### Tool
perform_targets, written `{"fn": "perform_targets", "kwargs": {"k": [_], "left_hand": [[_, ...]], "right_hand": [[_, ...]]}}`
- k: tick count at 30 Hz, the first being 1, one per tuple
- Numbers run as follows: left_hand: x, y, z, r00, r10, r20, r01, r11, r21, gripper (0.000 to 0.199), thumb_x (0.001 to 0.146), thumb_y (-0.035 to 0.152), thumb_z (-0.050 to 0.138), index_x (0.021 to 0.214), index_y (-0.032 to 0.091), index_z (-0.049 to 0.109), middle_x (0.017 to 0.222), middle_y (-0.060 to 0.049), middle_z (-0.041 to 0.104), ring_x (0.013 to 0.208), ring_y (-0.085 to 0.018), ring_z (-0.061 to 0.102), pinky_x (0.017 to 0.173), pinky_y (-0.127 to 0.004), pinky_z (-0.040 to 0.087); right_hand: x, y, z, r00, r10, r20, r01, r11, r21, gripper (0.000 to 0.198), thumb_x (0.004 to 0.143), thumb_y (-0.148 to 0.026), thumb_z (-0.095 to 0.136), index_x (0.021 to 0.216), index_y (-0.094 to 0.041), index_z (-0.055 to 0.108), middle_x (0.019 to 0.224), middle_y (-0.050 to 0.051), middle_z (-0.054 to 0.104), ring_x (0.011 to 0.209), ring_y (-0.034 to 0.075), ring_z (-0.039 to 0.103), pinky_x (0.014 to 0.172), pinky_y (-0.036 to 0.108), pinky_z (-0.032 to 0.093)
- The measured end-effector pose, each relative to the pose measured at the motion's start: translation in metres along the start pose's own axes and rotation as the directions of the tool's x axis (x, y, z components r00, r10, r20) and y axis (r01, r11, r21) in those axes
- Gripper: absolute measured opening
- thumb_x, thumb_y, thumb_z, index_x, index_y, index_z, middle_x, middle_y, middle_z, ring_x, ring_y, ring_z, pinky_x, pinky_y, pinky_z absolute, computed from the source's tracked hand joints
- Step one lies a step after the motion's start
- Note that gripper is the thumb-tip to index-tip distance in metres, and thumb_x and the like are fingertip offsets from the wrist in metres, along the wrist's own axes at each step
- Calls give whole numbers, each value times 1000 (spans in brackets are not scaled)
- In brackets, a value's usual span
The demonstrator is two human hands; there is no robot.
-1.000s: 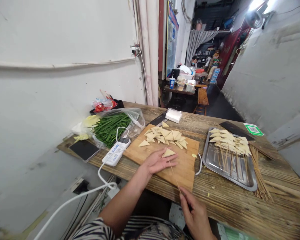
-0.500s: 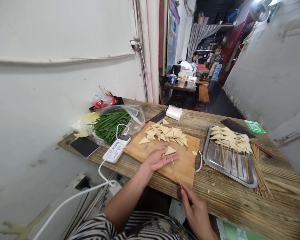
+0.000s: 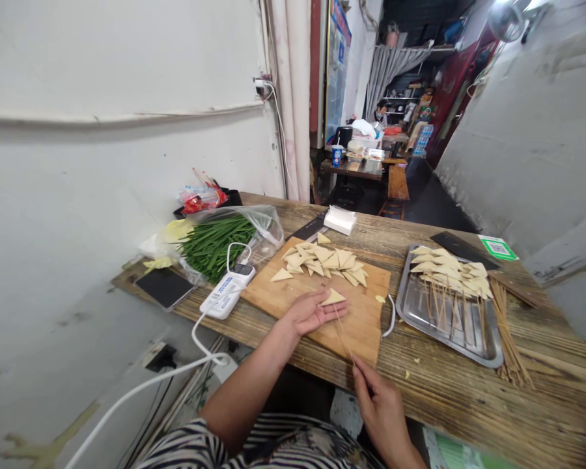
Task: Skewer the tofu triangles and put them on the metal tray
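Note:
On the upturned fingers of my left hand (image 3: 308,314) lies a pale triangular piece of tofu sheet (image 3: 333,298), with my thumb against its left end. My right hand (image 3: 381,397) pinches the lower end of a thin bamboo skewer (image 3: 343,335), whose tip meets the near edge of that triangle; whether it has gone in I cannot tell. Below my left hand is a wooden cutting board (image 3: 366,332). A heap of similar tofu triangles (image 3: 322,259) covers its far part.
A metal tray (image 3: 413,319) at right holds skewered triangles (image 3: 452,273). Loose skewers (image 3: 510,339) lie beside it. On the left are bagged green chives (image 3: 217,244), a white power strip (image 3: 227,293) and a dark tablet-like slab (image 3: 166,286). A person (image 3: 381,112) is far back.
The skewer and the triangle have shifted only slightly, with the skewer's tip at the triangle's near edge. Both hands stay almost in the same place.

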State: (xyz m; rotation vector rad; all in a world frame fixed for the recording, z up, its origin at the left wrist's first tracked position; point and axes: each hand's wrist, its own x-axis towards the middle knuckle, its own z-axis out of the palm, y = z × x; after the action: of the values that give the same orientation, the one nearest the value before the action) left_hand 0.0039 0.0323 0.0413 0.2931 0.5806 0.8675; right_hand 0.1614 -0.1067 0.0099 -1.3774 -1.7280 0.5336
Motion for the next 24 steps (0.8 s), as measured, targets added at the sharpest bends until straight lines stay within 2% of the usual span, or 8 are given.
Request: {"fn": "perform_targets", "kwargs": {"k": [8,24], "left_hand": [[-1,0,2,1000,-20,-21,20,1000,15,9,82,11,45,89,7,47,106,-22,56,107,-31,51,91,-46,39],[-1,-1,1,999,-36,37,34,998,56,12,80,12,48,88,3,52,104,-24,57,105,-32,52,92,-50,35]], "right_hand": [[0,2,2,1000,-12,5,12,1000,12,30,87,-25,43,108,-15,61,99,8,66,88,18,64,77,26,52],[0,-2,10,1000,-14,-19,13,998,-63,33,89,-27,38,109,-13,59,99,10,66,88,19,64,77,26,51]]}}
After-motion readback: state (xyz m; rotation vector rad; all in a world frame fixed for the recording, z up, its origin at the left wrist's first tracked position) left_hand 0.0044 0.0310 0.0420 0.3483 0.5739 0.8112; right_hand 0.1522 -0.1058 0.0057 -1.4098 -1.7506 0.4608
